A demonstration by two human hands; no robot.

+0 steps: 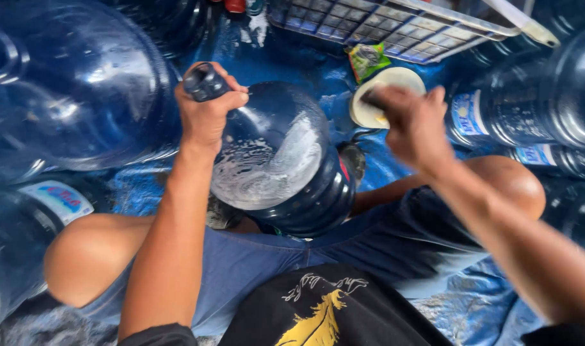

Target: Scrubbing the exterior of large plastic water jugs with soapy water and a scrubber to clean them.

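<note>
Big blue water jugs (pixel 74 83) lay all around the soapy jug (pixel 286 160), which sat tilted between the person's knees, neck pointing up and left, on a blue tarp floor (pixel 292 64). A grid crate (pixel 395 25) stood beyond the soapy jug, up and right. The step in hand looked like scrubbing: white suds smeared that jug's shoulder. Left hand (pixel 206 109) was clenched around its neck, steadying it. Right hand (pixel 414 125), blurred, was off the soapy jug to its right, over a white bowl (pixel 385 96); fingers looked curled on something dark, but I could not tell what, or whether it was gripped at all. A green sachet (pixel 368 59) lay just beyond the bowl. Likely next move: bring the right hand back onto the sudsy shoulder while the neck grip stays firm, since the wet jug could roll.
</note>
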